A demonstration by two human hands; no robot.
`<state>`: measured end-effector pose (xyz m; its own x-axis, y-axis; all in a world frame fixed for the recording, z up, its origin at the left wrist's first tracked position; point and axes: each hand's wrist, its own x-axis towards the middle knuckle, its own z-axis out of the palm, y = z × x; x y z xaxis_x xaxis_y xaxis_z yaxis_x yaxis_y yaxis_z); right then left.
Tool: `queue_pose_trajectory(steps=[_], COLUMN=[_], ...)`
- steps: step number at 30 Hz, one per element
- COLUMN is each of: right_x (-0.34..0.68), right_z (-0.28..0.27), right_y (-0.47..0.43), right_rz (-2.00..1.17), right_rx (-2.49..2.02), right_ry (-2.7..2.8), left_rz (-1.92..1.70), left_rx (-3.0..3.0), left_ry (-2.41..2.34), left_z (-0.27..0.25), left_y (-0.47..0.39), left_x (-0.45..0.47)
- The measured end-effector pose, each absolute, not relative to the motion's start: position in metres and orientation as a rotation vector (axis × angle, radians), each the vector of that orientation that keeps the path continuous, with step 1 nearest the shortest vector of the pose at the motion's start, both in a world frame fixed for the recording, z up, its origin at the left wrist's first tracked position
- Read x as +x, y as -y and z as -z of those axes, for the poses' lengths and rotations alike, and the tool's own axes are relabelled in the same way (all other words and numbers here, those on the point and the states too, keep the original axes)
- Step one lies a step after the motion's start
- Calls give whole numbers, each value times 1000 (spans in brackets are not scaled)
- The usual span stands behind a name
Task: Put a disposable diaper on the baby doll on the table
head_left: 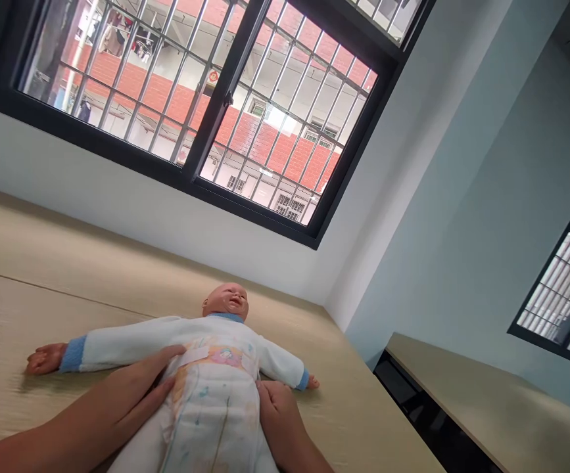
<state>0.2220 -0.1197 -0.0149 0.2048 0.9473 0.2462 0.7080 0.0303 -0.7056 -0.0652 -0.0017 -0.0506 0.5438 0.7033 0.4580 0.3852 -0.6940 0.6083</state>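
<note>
Doll (210,330) lies face-up on the tabletop (28,309), diaper (215,401) at its waist. Left hand (144,380) contacts the diaper's left edge, right hand (277,410), curled, its right; grip unconfirmed. Apparent step: waist fitting; next calls for even sides.
</note>
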Motion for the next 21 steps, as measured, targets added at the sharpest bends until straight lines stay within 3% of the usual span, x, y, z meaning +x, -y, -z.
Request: queue_pose_trajectory(steps=[5, 11, 21], right_x=[220, 221, 225], right_z=[18, 24, 28], right_y=[119, 117, 116], right_rz=[-390, -310, -258], right_rx=[-1689, -1687, -1639], right_ry=[1543, 1540, 1558], left_rz=[-891, -1080, -908], left_rx=[2272, 2008, 1670], left_ry=[-873, -943, -874], left_z=[43, 51, 48], left_y=[9, 9, -9], left_x=[-64, -61, -61])
